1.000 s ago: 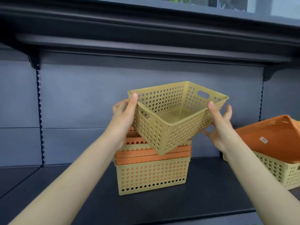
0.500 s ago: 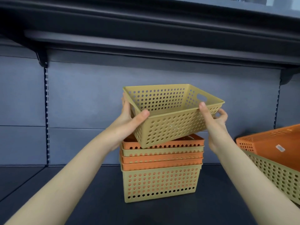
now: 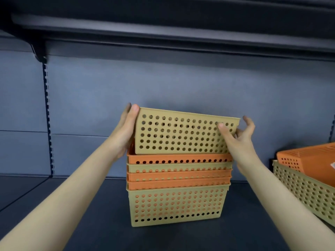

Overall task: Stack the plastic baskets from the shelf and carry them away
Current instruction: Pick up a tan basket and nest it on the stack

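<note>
1. Dark grey shelf board (image 3: 90,223) below, blue-grey back panel (image 3: 163,84) behind, upper shelf (image 3: 163,33) overhanging close above.
2. Nested stack (image 3: 178,196) at centre of board: yellow basket at the bottom, then 2 orange, 1 yellow and 1 orange rim above, orange showing through the bottom basket's holes.
3. Top yellow basket (image 3: 181,133) partly seated in the stack, tilted, left rim higher than right; perforated front wall facing the camera, inside hidden.
4. Left hand (image 3: 125,133) pressed flat against that basket's left end, thumb at the upper corner.
5. Right hand (image 3: 239,138) at the right end, thumb on the front wall, fingers spread and loose behind the rim; firm grip or not, cannot tell.
6. Second pair at the far right edge: orange basket (image 3: 311,160) lying tilted in a yellow basket (image 3: 304,189), both cut off by the frame.
7. Open board left of the stack and a clear gap between stack and right-hand pair.
</note>
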`<state>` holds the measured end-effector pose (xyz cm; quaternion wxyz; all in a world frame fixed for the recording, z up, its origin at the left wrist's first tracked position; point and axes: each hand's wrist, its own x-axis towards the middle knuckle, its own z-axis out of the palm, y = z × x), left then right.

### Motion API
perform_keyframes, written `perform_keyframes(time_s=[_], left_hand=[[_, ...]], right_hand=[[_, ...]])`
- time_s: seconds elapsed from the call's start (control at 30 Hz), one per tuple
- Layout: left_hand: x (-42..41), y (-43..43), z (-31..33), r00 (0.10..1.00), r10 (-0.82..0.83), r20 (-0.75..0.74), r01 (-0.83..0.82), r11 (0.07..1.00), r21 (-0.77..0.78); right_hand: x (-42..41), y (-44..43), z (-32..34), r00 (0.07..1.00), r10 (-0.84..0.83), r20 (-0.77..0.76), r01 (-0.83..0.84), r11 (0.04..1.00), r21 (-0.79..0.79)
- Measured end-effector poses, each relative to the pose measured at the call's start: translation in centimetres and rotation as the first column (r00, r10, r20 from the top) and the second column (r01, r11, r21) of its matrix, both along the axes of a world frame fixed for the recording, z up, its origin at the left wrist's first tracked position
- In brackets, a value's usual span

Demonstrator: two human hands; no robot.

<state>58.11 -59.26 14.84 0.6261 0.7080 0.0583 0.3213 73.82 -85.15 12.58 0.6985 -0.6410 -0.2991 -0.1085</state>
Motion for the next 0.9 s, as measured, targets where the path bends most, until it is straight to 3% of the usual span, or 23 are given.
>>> perform_keyframes(time_s=[0.2, 0.33, 0.5, 0.6, 0.8, 0.9], left_hand=[[-0.3, -0.5, -1.6, 0.976, 0.217, -0.016, -0.214, 0.972, 0.100], [-0.7, 0.6, -4.0, 0.947, 0.309, -0.090, -0.298, 0.947, 0.123], [-1.6, -0.6, -7.8, 0.967, 0.252, 0.044, -0.255, 0.959, 0.126], [-1.4, -0.2, -8.3, 0.978, 0.210, -0.018, -0.206, 0.969, 0.134], [-0.7, -0.7, -8.0, 0.991, 0.120, -0.056, -0.124, 0.990, -0.061], [-1.0, -0.9, -7.1, 0.987, 0.143, -0.080, -0.144, 0.989, -0.014]], right_hand=[[0.2, -0.1, -1.6, 0.992, -0.032, 0.119, 0.046, 0.992, -0.115], [0.1, -0.5, -3.9, 0.997, -0.004, 0.082, 0.013, 0.995, -0.104], [-0.2, -0.6, -6.3, 0.994, 0.101, 0.033, -0.098, 0.993, -0.071], [0.0, -1.0, -6.5, 0.989, 0.150, 0.006, -0.149, 0.987, -0.064], [-0.1, -0.3, -6.7, 0.992, 0.126, -0.006, -0.126, 0.990, -0.061], [-0.3, -0.3, -6.2, 0.992, 0.128, -0.017, -0.129, 0.987, -0.093]])
